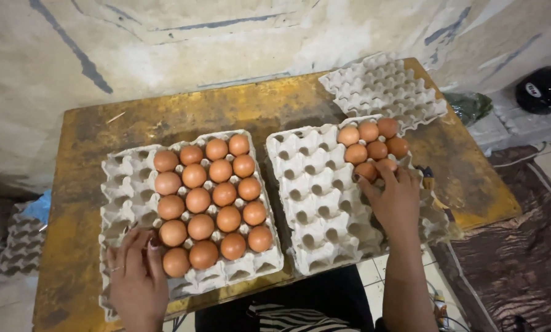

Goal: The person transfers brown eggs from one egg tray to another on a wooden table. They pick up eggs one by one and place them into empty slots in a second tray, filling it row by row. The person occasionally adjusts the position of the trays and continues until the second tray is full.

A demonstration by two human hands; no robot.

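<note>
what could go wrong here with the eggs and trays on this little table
1. The left tray and right tray both seem to stick out past the table's front edge; pressing there could tip them.
2. The right hand sets eggs into a packed corner; a knock could crack one.
3. The left hand rests by the nearest egg, so a slip might crush it.

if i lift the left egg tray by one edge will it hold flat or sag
Likely sag: the left tray looks like thin moulded pulp, loaded with many brown eggs on its right side. It would probably tip that way. The left hand rests at its near corner.
</note>
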